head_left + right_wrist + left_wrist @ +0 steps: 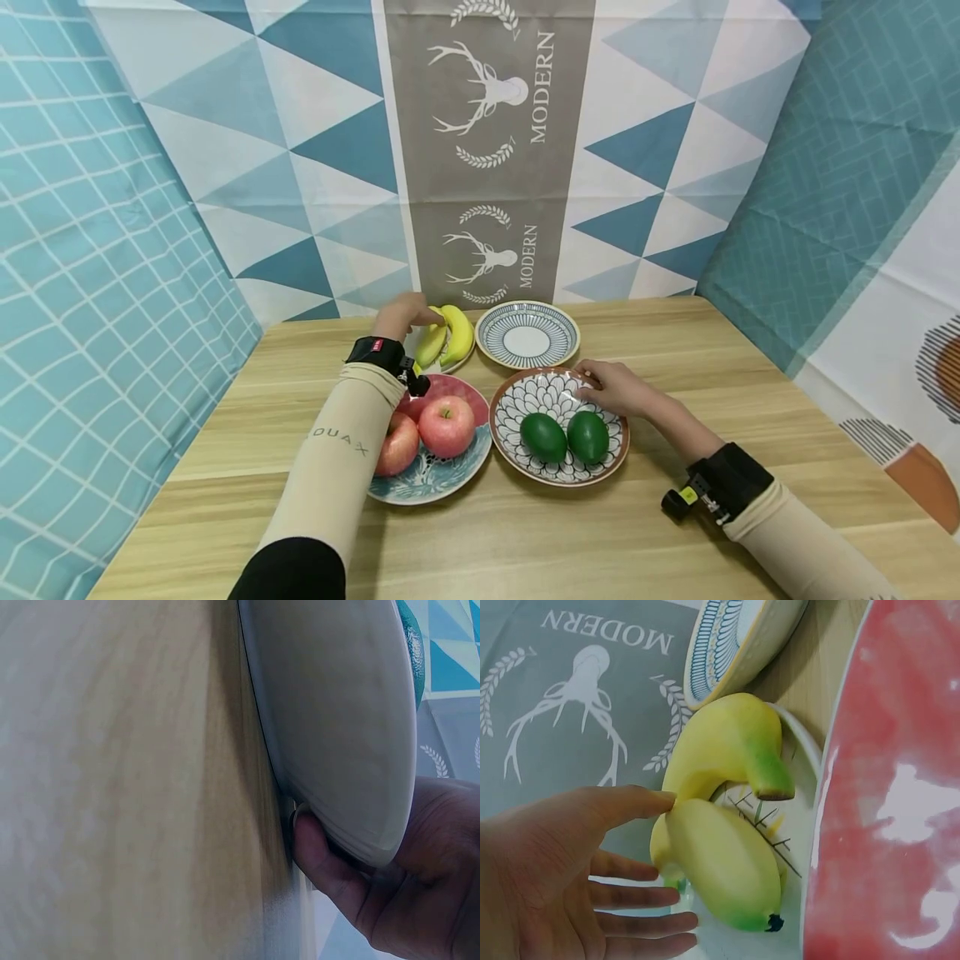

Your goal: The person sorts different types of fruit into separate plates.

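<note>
At the back of the table my left hand [401,315] reaches over a small plate with two yellow fruits. One is a curved banana [727,742] with a green stem; the other is a plump yellow fruit [724,862] with a green, black-tipped end. In the left wrist view my thumb tip meets the yellow fruits, and the other fingers extend nearly straight beside them. My right hand [617,388] grips the right rim of a brown-rimmed petal-patterned bowl [504,417], fingers curled under its side in the right wrist view. Two dark green oval fruits [543,437] lie in that bowl.
A red-and-blue plate [457,485] with apples [447,427] stands at front left, partly behind my left forearm. A blue-striped plate [527,342] sits at the back. Patterned cloth [487,150] hangs behind the wooden table [570,542].
</note>
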{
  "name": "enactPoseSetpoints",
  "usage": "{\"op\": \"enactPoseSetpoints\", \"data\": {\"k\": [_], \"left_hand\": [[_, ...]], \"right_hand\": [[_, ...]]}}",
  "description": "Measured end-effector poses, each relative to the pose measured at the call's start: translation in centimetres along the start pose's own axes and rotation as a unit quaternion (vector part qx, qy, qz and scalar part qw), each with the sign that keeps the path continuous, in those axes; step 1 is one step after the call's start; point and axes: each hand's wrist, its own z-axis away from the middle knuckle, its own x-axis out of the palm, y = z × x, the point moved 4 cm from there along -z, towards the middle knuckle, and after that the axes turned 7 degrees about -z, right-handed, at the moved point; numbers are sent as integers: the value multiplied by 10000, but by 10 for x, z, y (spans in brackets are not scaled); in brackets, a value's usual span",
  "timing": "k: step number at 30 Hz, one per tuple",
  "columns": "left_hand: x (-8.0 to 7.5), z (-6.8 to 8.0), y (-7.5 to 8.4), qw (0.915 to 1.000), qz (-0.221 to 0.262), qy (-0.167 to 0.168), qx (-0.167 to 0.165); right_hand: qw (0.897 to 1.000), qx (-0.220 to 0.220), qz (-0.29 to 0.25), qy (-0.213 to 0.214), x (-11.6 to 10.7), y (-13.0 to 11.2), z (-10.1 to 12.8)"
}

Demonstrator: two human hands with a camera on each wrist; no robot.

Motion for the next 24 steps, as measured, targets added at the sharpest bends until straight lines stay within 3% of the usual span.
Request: {"op": "enactPoseSetpoints", "data": {"k": [12,19,24], "left_hand": [[2,-2,3,9986,316,-282,-312],[-2,-5,-3,9973,111,-596,-424],[-6,-1,-9,9973,-169,-657,-283]], "right_hand": [[10000,-70,14,12,1,1,0],[9999,-132,9,39,0,1,-1],[9998,-164,66,56,0,0,0]]}}
